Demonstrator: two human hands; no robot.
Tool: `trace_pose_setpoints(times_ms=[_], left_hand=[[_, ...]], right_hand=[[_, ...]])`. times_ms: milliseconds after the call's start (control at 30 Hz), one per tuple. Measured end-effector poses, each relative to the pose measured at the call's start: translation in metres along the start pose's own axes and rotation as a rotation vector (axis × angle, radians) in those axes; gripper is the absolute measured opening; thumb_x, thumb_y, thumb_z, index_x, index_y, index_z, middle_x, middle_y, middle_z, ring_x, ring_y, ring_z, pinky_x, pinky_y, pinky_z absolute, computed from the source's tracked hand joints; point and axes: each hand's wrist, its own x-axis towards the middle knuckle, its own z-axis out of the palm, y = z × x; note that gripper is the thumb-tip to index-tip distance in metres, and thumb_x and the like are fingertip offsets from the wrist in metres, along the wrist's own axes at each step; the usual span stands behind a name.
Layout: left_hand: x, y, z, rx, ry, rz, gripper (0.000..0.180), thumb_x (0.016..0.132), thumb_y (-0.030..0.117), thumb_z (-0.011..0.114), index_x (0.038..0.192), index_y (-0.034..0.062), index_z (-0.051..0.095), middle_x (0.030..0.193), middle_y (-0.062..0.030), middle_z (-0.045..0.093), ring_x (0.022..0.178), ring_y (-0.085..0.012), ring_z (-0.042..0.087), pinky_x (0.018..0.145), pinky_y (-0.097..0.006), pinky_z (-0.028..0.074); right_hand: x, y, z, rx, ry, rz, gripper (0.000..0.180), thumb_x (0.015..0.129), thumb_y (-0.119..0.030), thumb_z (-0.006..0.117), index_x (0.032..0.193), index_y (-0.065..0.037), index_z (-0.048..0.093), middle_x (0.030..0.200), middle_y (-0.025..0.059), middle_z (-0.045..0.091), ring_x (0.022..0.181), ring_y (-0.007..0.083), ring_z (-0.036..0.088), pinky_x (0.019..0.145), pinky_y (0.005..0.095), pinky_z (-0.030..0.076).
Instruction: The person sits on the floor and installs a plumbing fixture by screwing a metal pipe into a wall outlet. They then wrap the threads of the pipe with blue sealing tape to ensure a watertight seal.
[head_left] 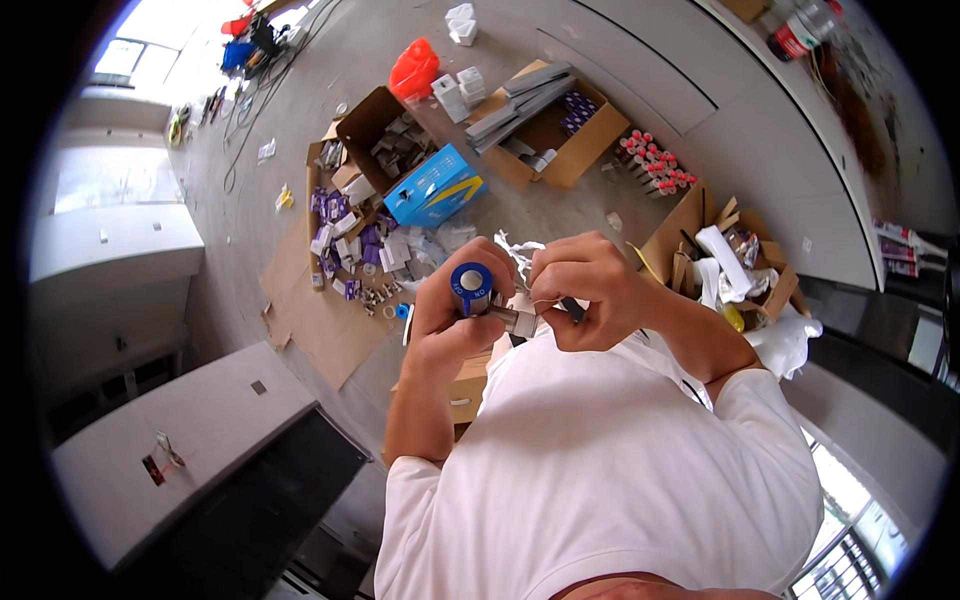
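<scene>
In front of my chest, my left hand [440,305] is closed around a metal valve with a round blue knob [472,283]. The valve's pale, wrapped-looking end [520,322] points toward my right hand [592,285]. That hand is closed too, its thumb and forefinger pinched beside the valve end. A thin strand shows near its fingertips, and a small dark piece [573,309] sticks out below its fingers. What the fingers hold is mostly hidden. Crumpled white strips [520,250] stand up between the two hands.
Beyond my hands lie an open carton [385,120], a blue box [436,188] and scattered small purple and white boxes [340,225]. Another carton [570,160] holds grey metal strips. Red-capped tubes [655,165] stand at right, near a carton of scraps [740,265].
</scene>
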Motion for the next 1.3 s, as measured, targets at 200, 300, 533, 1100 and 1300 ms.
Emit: trace_pose_setpoints(times_ms=[200, 300, 533, 1100, 1300], left_hand=[[0.032, -0.009, 0.081, -0.005, 0.050, -0.117, 0.039, 0.075, 0.030, 0.068, 0.096, -0.0027, 0.063, 0.096, -0.0142, 0.060, 0.083, -0.0197, 0.056, 0.068, -0.030, 0.045], [0.046, -0.014, 0.119, -0.172, 0.157, -0.142, 0.030, 0.074, 0.012, 0.066, 0.100, -0.0025, 0.062, 0.096, -0.0105, 0.058, 0.071, -0.0164, 0.058, 0.056, -0.029, 0.051], [0.058, -0.030, 0.165, -0.216, 0.254, -0.117, 0.029, 0.079, 0.012, 0.063, 0.103, -0.0041, 0.060, 0.100, -0.0141, 0.058, 0.071, -0.0202, 0.061, 0.056, -0.032, 0.053], [0.095, -0.048, 0.288, -0.163, -0.031, -0.130, 0.034, 0.077, 0.019, 0.064, 0.100, -0.0049, 0.057, 0.096, -0.0194, 0.057, 0.066, -0.0230, 0.062, 0.056, -0.032, 0.052], [0.099, -0.045, 0.277, -0.354, -0.184, -0.095, 0.037, 0.076, 0.026, 0.066, 0.097, -0.0037, 0.057, 0.094, -0.0207, 0.058, 0.075, -0.0244, 0.061, 0.061, -0.031, 0.051]], right_hand=[[-0.071, -0.016, -0.057, -0.033, 0.201, 0.010, 0.027, 0.061, 0.013, 0.062, 0.081, -0.005, 0.058, 0.074, 0.0072, 0.060, 0.059, 0.0254, 0.056, 0.050, 0.0347, 0.042], [-0.113, -0.027, -0.085, 0.072, 0.311, 0.079, 0.025, 0.062, 0.014, 0.058, 0.080, -0.004, 0.057, 0.073, 0.0077, 0.058, 0.059, 0.0190, 0.054, 0.049, 0.0333, 0.038], [-0.201, -0.041, -0.161, 0.602, 0.633, 0.296, 0.012, 0.092, -0.005, 0.054, 0.103, -0.004, 0.059, 0.104, 0.0103, 0.064, 0.070, 0.0100, 0.049, 0.062, 0.0229, 0.040], [-0.228, -0.071, -0.191, -0.105, 0.457, 0.153, 0.011, 0.100, -0.012, 0.076, 0.103, -0.002, 0.073, 0.087, 0.0074, 0.076, 0.074, 0.0141, 0.070, 0.064, 0.0316, 0.053], [-0.231, -0.063, -0.194, 0.237, 0.535, 0.276, 0.010, 0.099, -0.010, 0.074, 0.103, -0.002, 0.072, 0.088, 0.0079, 0.074, 0.074, 0.0166, 0.070, 0.066, 0.0322, 0.054]])
